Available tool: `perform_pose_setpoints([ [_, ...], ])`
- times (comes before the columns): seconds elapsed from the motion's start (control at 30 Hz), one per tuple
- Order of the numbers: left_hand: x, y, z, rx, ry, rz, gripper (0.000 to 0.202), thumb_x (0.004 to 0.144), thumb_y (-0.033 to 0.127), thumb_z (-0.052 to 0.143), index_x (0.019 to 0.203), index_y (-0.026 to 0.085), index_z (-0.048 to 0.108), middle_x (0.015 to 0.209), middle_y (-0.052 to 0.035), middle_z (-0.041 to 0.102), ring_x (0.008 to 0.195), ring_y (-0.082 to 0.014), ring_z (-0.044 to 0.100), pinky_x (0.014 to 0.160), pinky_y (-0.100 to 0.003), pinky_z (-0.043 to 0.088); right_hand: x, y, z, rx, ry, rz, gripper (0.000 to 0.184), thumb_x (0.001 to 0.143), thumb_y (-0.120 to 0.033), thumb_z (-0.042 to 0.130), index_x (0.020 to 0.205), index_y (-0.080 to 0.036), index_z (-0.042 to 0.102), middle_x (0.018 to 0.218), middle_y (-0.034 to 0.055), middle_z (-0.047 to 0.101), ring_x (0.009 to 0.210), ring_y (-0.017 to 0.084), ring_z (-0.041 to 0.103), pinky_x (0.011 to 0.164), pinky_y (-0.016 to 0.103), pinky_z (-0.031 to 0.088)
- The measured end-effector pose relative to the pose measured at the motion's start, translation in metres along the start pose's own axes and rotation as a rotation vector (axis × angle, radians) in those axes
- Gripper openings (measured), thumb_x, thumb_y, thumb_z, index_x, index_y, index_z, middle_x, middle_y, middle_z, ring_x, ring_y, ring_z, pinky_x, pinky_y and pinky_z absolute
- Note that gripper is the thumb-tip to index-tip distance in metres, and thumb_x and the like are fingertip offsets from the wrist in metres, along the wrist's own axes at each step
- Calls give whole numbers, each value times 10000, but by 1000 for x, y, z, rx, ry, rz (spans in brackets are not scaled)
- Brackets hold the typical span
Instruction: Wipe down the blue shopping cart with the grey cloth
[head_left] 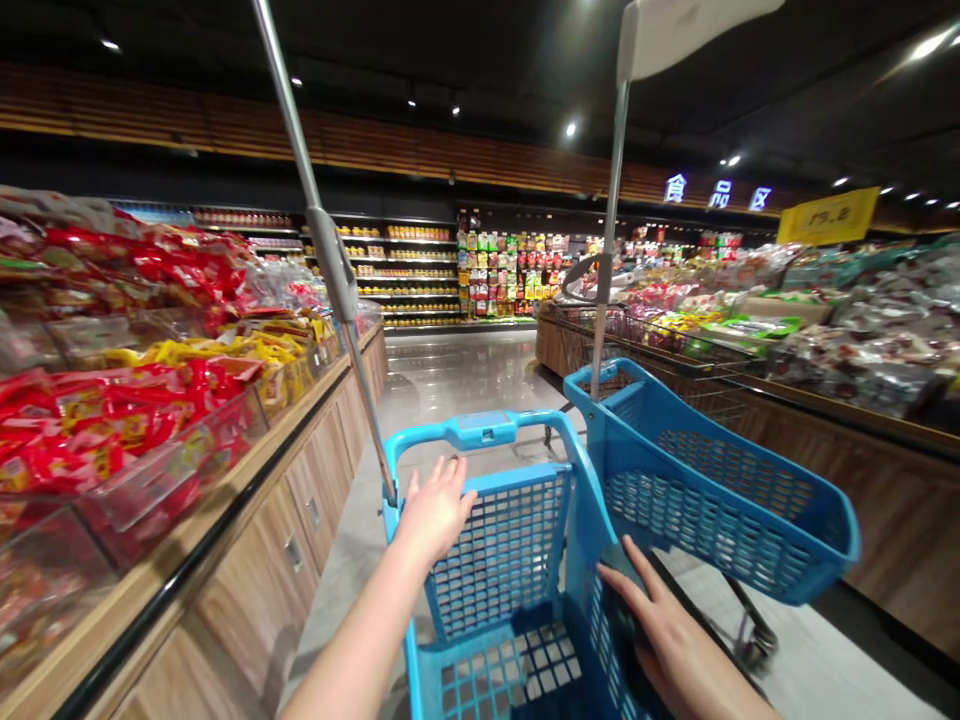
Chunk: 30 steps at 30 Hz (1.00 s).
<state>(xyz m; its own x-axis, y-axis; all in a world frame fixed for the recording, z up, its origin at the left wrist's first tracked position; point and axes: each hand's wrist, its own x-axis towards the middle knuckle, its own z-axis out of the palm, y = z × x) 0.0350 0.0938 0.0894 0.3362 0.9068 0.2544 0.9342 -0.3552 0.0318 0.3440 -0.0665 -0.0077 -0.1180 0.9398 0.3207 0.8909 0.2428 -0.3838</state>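
Observation:
A blue plastic shopping cart [499,540] with lattice walls stands in front of me, its handle bar [480,430] at the far end. My left hand [437,508] reaches over the cart's left side, just short of the handle, with fingers spread and nothing held. Whether it touches the rim I cannot tell. At the cart's right wall, my right hand [660,620] lies with fingers stretched out against a dark item [626,610], partly hidden, whose kind I cannot make out. A second blue cart [720,490] stands close beside the first one, to the right.
Wood-fronted bins with red snack packets [127,420] line the left side. On the right, another display [862,330] carries packaged goods under a yellow price sign [829,215]. Metal poles [300,160] rise from both carts. Stocked shelves [412,270] stand beyond the grey floor [450,370].

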Motion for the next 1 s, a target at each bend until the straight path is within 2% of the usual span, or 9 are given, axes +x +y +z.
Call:
perform_pose_setpoints([
  [0.1,0,1,-1,-17,-29,36,530,967,368,326,1473,212,358,1536,-74,363,1443,-254,269,1148,-554,225,32,5,-5,23,49,30,835,658,-16,443,1436,-315,386,1617,59,92,1428,244,298,1136,430,335],
  [0.2,1,2,-1,-20,-39,47,521,961,353,345,1464,222,375,1539,-66,362,1436,-255,287,1141,-533,260,101,5,-14,29,157,43,737,733,-25,414,1437,-236,364,1576,131,192,1382,247,388,1099,416,382],
  [0.3,2,6,0,1,-24,-13,522,957,338,352,1460,203,380,1540,-73,362,1431,-290,292,1106,-542,318,164,3,-18,-1,220,58,678,766,-53,434,1430,-173,362,1488,173,329,1318,261,461,1078,400,396],
  [0.37,5,11,1,18,-18,-78,525,959,333,344,1462,185,373,1540,-87,362,1425,-317,296,1079,-568,342,184,3,-17,-21,218,86,663,784,-74,450,1436,-152,358,1449,190,377,1269,272,506,1051,392,416],
  [0.5,14,18,4,25,-14,-161,530,962,343,335,1462,169,368,1536,-120,361,1419,-341,298,1056,-624,334,158,18,-12,-28,122,147,767,801,-83,434,1523,-143,183,1448,225,396,1179,289,583,978,412,468],
  [0.7,13,21,4,21,0,-171,538,959,360,358,1453,149,383,1528,-128,373,1415,-349,305,1060,-624,331,20,60,-3,41,-20,107,826,814,-180,431,1547,-175,50,1500,146,395,1366,225,416,1137,397,334],
  [0.8,8,22,1,13,-19,-140,533,960,351,359,1454,152,382,1529,-112,375,1418,-344,301,1057,-620,341,-19,60,-3,13,-43,149,842,798,-194,439,1549,-173,60,1515,140,376,1372,217,407,1143,383,330],
  [0.9,3,19,-2,10,-51,-65,505,958,317,350,1439,172,406,1532,-86,375,1428,-301,295,1090,-611,305,-4,45,-6,-23,-61,138,860,770,-166,433,1546,-124,64,1474,169,429,1340,227,452,1116,385,364],
  [1.0,-2,14,-5,13,-76,-24,493,949,297,358,1430,207,420,1538,-62,369,1436,-260,286,1120,-581,276,57,26,-11,-80,-19,135,818,795,-146,416,1532,-54,74,1388,221,505,1279,259,512,1063,400,403],
])
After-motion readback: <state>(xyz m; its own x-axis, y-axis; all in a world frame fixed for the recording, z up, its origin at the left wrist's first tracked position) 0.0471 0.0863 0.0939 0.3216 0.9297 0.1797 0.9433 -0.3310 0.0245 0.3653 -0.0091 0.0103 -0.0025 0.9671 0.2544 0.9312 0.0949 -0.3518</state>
